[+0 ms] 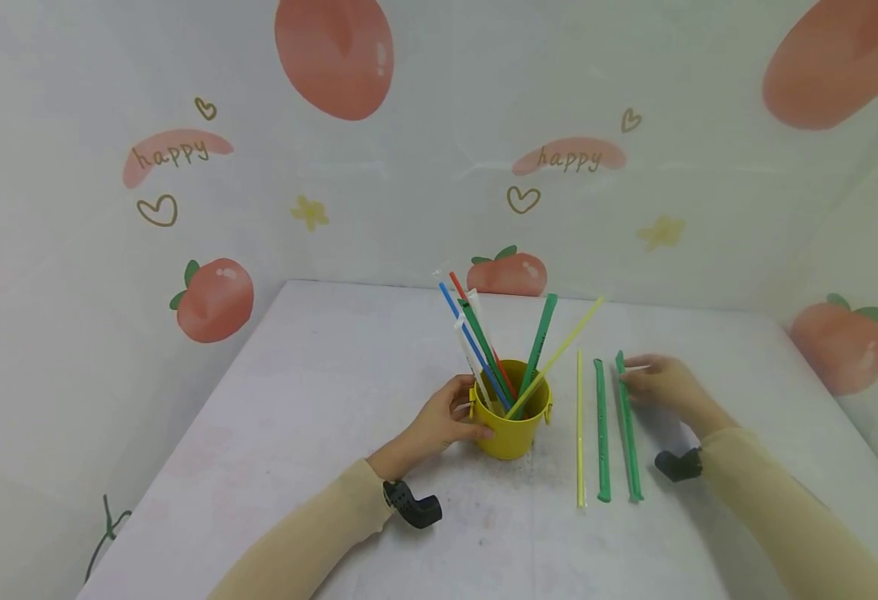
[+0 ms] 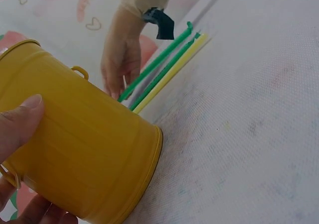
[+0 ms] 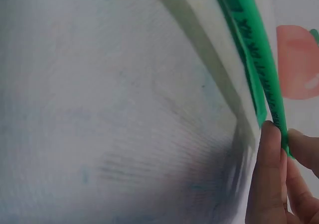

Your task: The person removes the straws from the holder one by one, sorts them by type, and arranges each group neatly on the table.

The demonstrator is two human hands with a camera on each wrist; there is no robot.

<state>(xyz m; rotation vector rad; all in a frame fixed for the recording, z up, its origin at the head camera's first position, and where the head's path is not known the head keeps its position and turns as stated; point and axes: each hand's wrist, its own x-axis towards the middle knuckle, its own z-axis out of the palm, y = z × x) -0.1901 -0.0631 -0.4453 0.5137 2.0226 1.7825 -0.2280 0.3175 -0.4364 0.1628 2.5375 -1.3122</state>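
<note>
My left hand grips the left side of a small yellow bucket, its thumb across the front wall in the left wrist view. Several wrapped straws lean in the bucket, among them a blue straw, a red straw and a slanting yellow straw. On the right, my right hand pinches the far end of the rightmost green wrapped straw between thumb and fingers. That straw's near end is by the tabletop. Beside it lie another green straw and a thin yellow straw.
The white table reaches back to a wall covering printed with peaches and hearts. Each wrist carries a black camera mount, such as the left mount. A dark green cord hangs at the lower left.
</note>
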